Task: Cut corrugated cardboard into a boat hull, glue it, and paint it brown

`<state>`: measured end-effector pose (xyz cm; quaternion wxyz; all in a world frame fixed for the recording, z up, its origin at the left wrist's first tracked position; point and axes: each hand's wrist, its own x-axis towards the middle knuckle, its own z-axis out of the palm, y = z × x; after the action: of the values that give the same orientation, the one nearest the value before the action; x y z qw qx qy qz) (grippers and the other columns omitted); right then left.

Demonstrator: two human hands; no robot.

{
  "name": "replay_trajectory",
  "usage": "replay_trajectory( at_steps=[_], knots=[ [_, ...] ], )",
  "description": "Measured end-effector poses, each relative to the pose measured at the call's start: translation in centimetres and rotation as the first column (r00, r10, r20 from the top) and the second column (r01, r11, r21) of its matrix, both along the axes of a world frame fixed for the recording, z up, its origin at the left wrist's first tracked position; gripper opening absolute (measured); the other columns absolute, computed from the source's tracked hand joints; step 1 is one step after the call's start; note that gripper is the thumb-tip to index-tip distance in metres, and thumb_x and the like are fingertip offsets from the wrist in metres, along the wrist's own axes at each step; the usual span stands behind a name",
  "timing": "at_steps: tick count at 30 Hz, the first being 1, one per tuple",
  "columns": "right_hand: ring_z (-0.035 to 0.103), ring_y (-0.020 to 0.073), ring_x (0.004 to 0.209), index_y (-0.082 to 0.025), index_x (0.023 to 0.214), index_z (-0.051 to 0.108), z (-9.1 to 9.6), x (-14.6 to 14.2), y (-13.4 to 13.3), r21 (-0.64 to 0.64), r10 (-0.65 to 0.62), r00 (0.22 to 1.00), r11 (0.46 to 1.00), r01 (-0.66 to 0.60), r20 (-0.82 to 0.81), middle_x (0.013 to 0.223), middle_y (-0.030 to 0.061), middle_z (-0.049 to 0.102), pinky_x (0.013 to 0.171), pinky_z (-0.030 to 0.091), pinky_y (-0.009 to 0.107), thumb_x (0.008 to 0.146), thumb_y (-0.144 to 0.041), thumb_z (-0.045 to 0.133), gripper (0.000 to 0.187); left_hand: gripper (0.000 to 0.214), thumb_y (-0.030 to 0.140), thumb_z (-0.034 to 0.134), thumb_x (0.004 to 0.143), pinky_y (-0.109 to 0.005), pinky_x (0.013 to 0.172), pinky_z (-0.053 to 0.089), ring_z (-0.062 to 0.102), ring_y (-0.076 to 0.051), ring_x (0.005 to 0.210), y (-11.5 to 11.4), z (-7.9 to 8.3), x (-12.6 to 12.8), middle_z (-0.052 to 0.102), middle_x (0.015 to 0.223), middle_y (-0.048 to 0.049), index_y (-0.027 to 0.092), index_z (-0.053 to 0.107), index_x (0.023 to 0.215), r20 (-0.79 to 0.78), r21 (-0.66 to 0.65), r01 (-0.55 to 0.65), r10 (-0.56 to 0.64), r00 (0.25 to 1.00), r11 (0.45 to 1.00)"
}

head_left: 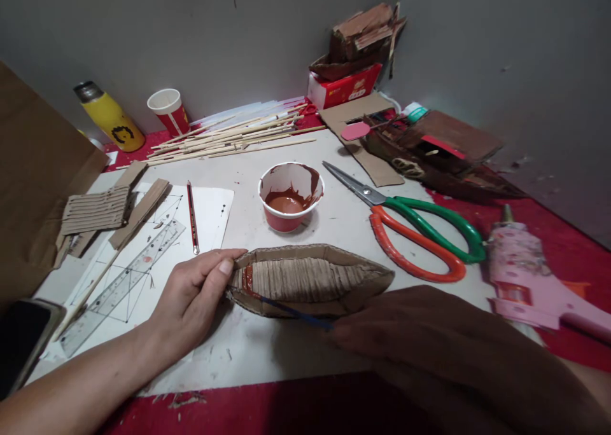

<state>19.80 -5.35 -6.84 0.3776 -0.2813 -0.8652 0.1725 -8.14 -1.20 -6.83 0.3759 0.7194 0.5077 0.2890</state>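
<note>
My left hand pinches the left end of a small cardboard boat, thumb on the rim. The boat's inside is lined with thin ridged strips, and a short wet band of reddish-brown paint lies across its left end. In my right hand, which is in shadow, is a thin blue-handled paintbrush. Its tip meets the painted band at the left of the boat. Behind the boat stands a paper cup with reddish-brown paint inside and smears up its wall.
Large scissors lie right of the cup, near a pink glue gun. Brown model boats stand farther back. Wooden sticks, a yellow bottle, a pencil, a ruler and a phone lie around the left.
</note>
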Motion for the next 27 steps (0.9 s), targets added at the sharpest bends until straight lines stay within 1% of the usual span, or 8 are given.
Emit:
replay_trajectory(
  at_steps=[3, 5, 8, 12, 16, 22, 24, 27],
  knots=[
    [0.073, 0.0175, 0.089, -0.019, 0.128, 0.056, 0.19, 0.00, 0.15, -0.096, 0.053, 0.992, 0.993, -0.064, -0.112, 0.103, 0.0067, 0.076, 0.077, 0.062, 0.019, 0.093, -0.016, 0.045, 0.037, 0.032, 0.034, 0.048, 0.098, -0.029, 0.082, 0.055, 0.070, -0.018, 0.091, -0.04, 0.04, -0.05, 0.077, 0.103, -0.0040, 0.023, 0.072, 0.114, -0.005, -0.001, -0.005, 0.005, 1.000, 1.000],
    [0.072, 0.0181, 0.094, -0.019, 0.132, 0.054, 0.24, 0.00, 0.27, -0.132, 0.058, 0.992, 0.989, -0.074, -0.116, 0.108, 0.0072, 0.075, 0.080, 0.062, 0.021, 0.092, -0.013, 0.045, 0.041, 0.031, 0.035, 0.048, 0.097, -0.030, 0.082, 0.056, 0.070, -0.019, 0.090, -0.04, 0.05, -0.05, 0.077, 0.102, -0.0045, 0.022, 0.073, 0.112, -0.007, 0.004, -0.012, 0.012, 1.000, 1.000],
    [0.072, 0.0172, 0.093, -0.017, 0.131, 0.054, 0.18, 0.13, 0.24, -0.120, 0.089, 0.994, 0.988, -0.096, -0.068, 0.107, 0.0088, 0.075, 0.078, 0.061, 0.018, 0.093, -0.013, 0.047, 0.039, 0.031, 0.035, 0.049, 0.097, -0.030, 0.082, 0.056, 0.070, -0.019, 0.090, 0.00, 0.05, 0.03, 0.077, 0.103, -0.0054, 0.021, 0.073, 0.111, -0.004, 0.002, -0.026, 0.026, 1.000, 1.000],
    [0.073, 0.0141, 0.089, -0.019, 0.126, 0.055, 0.24, 0.35, 0.13, -0.095, 0.083, 0.996, 0.992, -0.085, -0.033, 0.102, 0.0061, 0.076, 0.075, 0.060, 0.015, 0.097, -0.018, 0.045, 0.031, 0.032, 0.035, 0.049, 0.097, -0.031, 0.084, 0.055, 0.070, -0.019, 0.090, 0.03, -0.01, 0.09, 0.077, 0.104, -0.0060, 0.020, 0.073, 0.112, -0.009, -0.003, -0.019, 0.019, 1.000, 1.000],
    [0.072, 0.0148, 0.096, -0.020, 0.132, 0.052, 0.47, 0.10, 0.25, -0.122, 0.057, 0.998, 0.991, -0.060, -0.027, 0.109, 0.0059, 0.074, 0.081, 0.060, 0.018, 0.098, -0.017, 0.040, 0.036, 0.031, 0.035, 0.048, 0.097, -0.030, 0.082, 0.056, 0.070, -0.019, 0.090, 0.01, -0.13, 0.02, 0.077, 0.104, -0.0055, 0.021, 0.072, 0.111, -0.002, 0.000, -0.017, 0.017, 1.000, 1.000],
    [0.074, 0.0155, 0.080, -0.021, 0.122, 0.061, 0.31, -0.22, 0.29, -0.079, 0.043, 0.995, 0.996, -0.050, -0.090, 0.095, 0.0040, 0.077, 0.060, 0.061, 0.015, 0.095, -0.020, 0.047, 0.031, 0.032, 0.035, 0.048, 0.097, -0.032, 0.082, 0.056, 0.070, -0.020, 0.088, 0.00, 0.09, 0.04, 0.077, 0.101, -0.0063, 0.020, 0.073, 0.111, -0.009, -0.007, -0.014, 0.014, 1.000, 1.000],
    [0.073, 0.0157, 0.082, -0.019, 0.123, 0.060, 0.24, -0.15, 0.39, -0.068, 0.057, 0.992, 0.996, -0.064, -0.110, 0.098, 0.0047, 0.077, 0.064, 0.062, 0.015, 0.093, -0.018, 0.048, 0.033, 0.031, 0.035, 0.049, 0.097, -0.032, 0.083, 0.056, 0.070, -0.020, 0.089, 0.00, 0.15, 0.07, 0.077, 0.102, -0.0060, 0.021, 0.073, 0.110, -0.002, -0.012, -0.013, 0.013, 1.000, 1.000],
    [0.072, 0.0161, 0.094, -0.016, 0.129, 0.056, 0.35, -0.04, 0.46, -0.109, 0.080, 0.994, 0.990, -0.089, -0.080, 0.109, 0.0068, 0.075, 0.079, 0.061, 0.016, 0.092, -0.013, 0.048, 0.037, 0.030, 0.034, 0.050, 0.096, -0.033, 0.083, 0.056, 0.070, -0.020, 0.089, -0.02, 0.08, 0.07, 0.077, 0.102, -0.0062, 0.021, 0.073, 0.110, 0.012, -0.009, -0.022, 0.022, 1.000, 1.000]
  ],
)
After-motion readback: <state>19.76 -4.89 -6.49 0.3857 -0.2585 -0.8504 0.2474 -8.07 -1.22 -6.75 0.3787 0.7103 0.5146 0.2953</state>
